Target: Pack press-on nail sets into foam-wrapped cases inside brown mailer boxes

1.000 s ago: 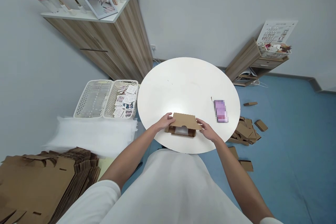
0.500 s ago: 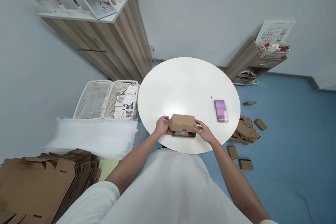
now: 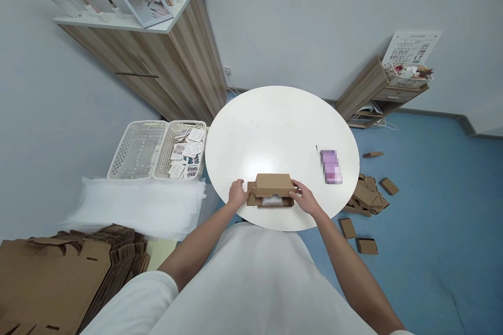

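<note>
The left hand [image 3: 237,193] is curled against the left end of a small brown cardboard box [image 3: 272,184], fingers bent onto its side flap, and the right hand [image 3: 304,200] clasps the opposite end, fingers folded over the top corner and thumb low on the front. Between them the box lies flat on the round white table [image 3: 275,120], at the six o'clock edge nearest the person, its lid not fully down, so that a strip of white padding [image 3: 271,201] shows in the front gap (what lies under it cannot be made out). At about two o'clock from the box, well apart from both hands, a small purple rectangular packet [image 3: 330,166] lies on the tabletop. Off the table at three o'clock, a loose heap of small folded brown cardboard boxes [image 3: 367,196] sits on the blue floor [image 3: 432,193]. At ten o'clock, two white perforated plastic baskets stand side by side: the nearer basket [image 3: 204,131] holds printed cards, the farther basket [image 3: 118,159] clear flat packets. Just in front of them, at nine o'clock, lies a stack of white foam sheets [image 3: 137,204], and at eight o'clock a thick pile of flat brown cardboard blanks [image 3: 58,272].
</note>
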`<state>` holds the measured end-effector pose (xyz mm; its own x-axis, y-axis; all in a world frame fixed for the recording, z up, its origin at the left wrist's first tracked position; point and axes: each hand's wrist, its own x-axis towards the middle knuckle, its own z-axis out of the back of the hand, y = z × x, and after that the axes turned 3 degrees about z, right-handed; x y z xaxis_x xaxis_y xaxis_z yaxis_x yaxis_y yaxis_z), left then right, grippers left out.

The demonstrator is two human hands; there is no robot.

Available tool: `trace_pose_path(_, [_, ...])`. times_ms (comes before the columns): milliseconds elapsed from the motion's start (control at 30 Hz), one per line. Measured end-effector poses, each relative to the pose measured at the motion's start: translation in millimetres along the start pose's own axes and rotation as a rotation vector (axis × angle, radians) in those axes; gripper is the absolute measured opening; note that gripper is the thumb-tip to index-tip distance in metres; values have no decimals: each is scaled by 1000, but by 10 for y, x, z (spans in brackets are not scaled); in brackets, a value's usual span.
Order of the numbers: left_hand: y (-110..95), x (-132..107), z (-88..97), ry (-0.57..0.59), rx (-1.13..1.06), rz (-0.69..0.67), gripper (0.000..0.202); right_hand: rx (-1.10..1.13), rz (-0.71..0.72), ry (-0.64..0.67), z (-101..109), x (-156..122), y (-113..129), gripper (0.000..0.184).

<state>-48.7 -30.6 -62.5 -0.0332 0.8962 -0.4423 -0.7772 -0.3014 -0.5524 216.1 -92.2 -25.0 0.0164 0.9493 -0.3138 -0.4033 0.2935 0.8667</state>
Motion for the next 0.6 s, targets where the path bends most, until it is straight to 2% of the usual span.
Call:
trace_pose_path(100, [-61, -36, -57, 53, 40, 4, 45, 38, -17, 4, -2, -2, 15, 50])
trace_pose_path(267, [-145, -76, -167, 13, -99, 58, 44, 131, -84, 37, 0, 0, 57, 52])
trace_pose_path(400, [-183, -75, -178, 70, -154, -21, 42, 202, -155, 49, -16, 49, 83, 53])
trace_pose_path(533, [-233, -49, -117, 55, -252, -103, 56, 170, -183, 8, -17, 129, 114, 50])
trace_pose_path(600, [-248, -30, -66, 124, -377, -149, 60, 142, -188, -10, 0, 164, 127, 48])
